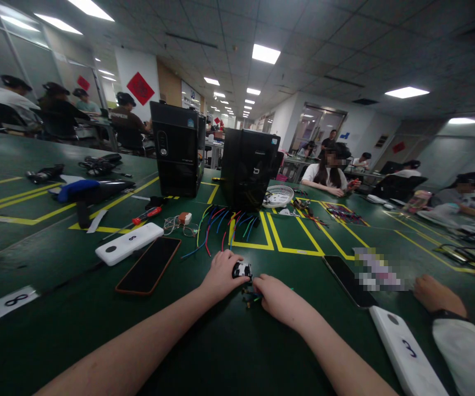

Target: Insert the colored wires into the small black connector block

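orange-edged phone [149,267] just beside a white device [130,243], black computer tower [176,154] and white basket [277,192] beyond

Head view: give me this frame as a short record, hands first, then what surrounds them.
Left hand: holding a small black-and-white part
Right hand: beside that part; whether it holds anything is hidden
Under the hands: small loose pieces, unclear
Ahead: coloured wires, two black computer towers
Left side: orange-edged smartphone, white device marked 8
Right side: black smartphone, co-worker's hand
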### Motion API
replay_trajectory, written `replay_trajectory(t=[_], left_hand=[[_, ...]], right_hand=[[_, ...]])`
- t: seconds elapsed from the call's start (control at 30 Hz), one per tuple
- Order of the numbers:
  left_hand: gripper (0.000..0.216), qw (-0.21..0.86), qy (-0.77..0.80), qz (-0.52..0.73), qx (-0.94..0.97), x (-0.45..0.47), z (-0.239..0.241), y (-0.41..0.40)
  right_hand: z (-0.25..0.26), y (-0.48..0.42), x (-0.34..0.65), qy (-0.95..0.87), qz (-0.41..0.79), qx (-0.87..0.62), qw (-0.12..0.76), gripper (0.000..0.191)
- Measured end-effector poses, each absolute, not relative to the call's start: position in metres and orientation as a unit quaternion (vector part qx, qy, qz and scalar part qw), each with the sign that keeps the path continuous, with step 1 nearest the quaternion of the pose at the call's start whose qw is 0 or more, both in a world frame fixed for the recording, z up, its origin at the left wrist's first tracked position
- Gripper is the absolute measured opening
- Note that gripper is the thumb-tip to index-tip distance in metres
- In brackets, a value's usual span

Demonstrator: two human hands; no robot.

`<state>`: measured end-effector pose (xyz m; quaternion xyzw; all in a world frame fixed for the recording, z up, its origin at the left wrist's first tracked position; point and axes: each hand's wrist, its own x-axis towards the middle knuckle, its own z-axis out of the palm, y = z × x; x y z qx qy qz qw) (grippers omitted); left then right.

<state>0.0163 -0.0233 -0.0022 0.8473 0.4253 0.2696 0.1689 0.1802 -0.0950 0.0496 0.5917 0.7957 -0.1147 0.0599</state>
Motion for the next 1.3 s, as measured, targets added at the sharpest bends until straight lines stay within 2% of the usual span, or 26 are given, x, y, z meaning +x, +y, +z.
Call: replay_trajectory(t=[0.17,0.33,0.47,0.57,0.63,0.83,1.03,1.3], left_hand=[[0.043,0.156,0.424,0.27,0.85,0.017,-0.002,-0.024],[0.047,0.157,0.436,0.26,0.847,0.016,0.001,-0.026],[0.05,0.188,0.422,0.255,0.85,0.016,0.004,-0.027],[0.055,0.227,0.357,0.273,0.864,0.015,0.006,-0.028],[0.06,0.247,0.313,0.283,0.872,0.014,0.007,-0.029],[0.066,0.237,0.3,0.254,0.888,0.014,0.006,-0.03],[0.061,0.229,0.301,0.238,0.894,0.015,0.002,-0.028],[0.067,0.247,0.253,0.225,0.908,0.014,0.004,-0.03]], right_hand=[[0.045,-0.095,0.18,0.776,-0.099,0.619,0.064,0.033],[0.054,-0.092,0.192,0.76,-0.141,0.633,0.035,0.023],[0.064,-0.088,0.197,0.753,-0.091,0.652,-0.003,0.017],[0.064,-0.089,0.196,0.763,-0.062,0.643,-0.04,0.028],[0.059,-0.089,0.194,0.766,-0.065,0.639,-0.03,0.037],[0.047,-0.079,0.196,0.716,-0.04,0.694,0.058,0.019],[0.051,-0.081,0.193,0.736,-0.055,0.674,-0.011,0.04],[0.048,-0.089,0.179,0.733,-0.069,0.676,-0.014,0.035]])
